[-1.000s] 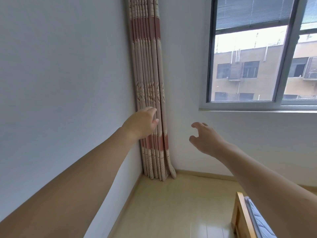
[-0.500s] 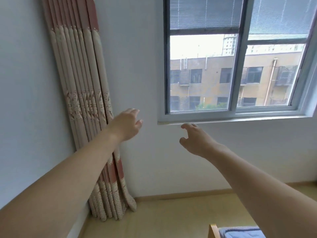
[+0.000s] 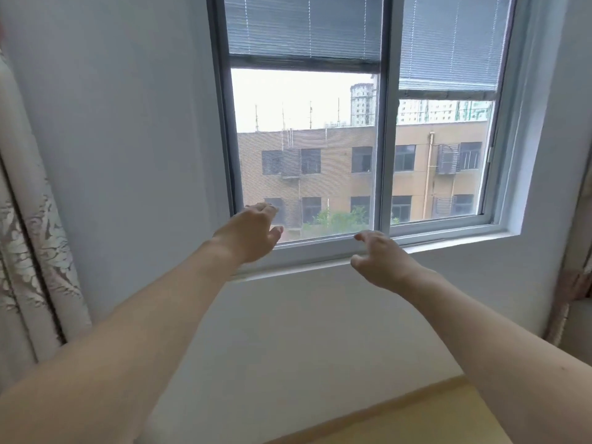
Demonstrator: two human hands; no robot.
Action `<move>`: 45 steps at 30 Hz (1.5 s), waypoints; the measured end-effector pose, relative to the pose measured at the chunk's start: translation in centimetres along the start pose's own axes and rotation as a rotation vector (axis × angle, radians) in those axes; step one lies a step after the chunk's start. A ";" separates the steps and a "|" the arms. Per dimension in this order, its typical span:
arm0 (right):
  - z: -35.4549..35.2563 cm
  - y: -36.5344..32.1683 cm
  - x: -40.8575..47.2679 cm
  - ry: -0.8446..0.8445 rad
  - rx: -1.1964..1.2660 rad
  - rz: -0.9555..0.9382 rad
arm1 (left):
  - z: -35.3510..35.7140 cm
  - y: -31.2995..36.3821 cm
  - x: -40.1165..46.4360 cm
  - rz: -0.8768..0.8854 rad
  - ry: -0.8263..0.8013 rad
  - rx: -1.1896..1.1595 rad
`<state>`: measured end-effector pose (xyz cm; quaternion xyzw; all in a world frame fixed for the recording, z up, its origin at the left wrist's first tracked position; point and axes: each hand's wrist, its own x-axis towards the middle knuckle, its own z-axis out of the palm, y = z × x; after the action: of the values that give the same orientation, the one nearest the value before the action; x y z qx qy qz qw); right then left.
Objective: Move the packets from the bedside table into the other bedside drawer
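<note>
No packets, bedside table or drawer are in view. Both my arms stretch forward in the air toward a wall with a window. My left hand [image 3: 248,233] hovers in front of the window's lower left corner, fingers loosely bent, holding nothing. Just below the sill, my right hand [image 3: 379,259] hangs with loosely curled fingers and is empty as well. Neither hand touches anything.
A grey-framed window [image 3: 384,155] with half-lowered blinds fills the wall ahead. A patterned curtain [image 3: 28,245] hangs at the left edge, another curtain [image 3: 576,267] at the right. Pale wooden floor [image 3: 416,421] and a skirting board show at the bottom.
The view has swung right: the left curtain slid from the middle to the frame's left edge, the window is now central, and the bed corner has left the view. Both hands stay raised and empty.
</note>
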<state>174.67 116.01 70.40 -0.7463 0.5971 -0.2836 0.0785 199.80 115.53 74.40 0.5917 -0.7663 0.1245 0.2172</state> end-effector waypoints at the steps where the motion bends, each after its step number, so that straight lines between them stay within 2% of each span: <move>1: 0.0 1.0 1.6 0.007 -0.004 0.006 | 1.0 0.2 2.2 0.014 0.010 -0.013; 14: 4.6 15.7 23.3 0.018 -0.083 0.199 | 19.7 0.9 28.0 0.210 -0.100 -0.131; 22: 3.9 26.2 36.4 0.151 -0.121 0.455 | 29.5 4.4 47.2 0.475 -0.148 -0.207; 33: -0.5 45.4 39.8 0.241 -0.199 0.806 | 44.8 23.7 61.5 0.792 -0.269 -0.432; 37: -4.1 54.2 40.0 0.335 -0.218 0.902 | 48.2 32.7 66.2 0.885 -0.256 -0.423; 45: -13.6 69.8 41.0 0.448 -0.241 1.039 | 51.7 50.5 76.2 0.954 -0.290 -0.458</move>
<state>113.74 61.54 63.36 -0.2805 0.9154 -0.2888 -0.0065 126.06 40.95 69.12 0.1275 -0.9792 -0.0437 0.1520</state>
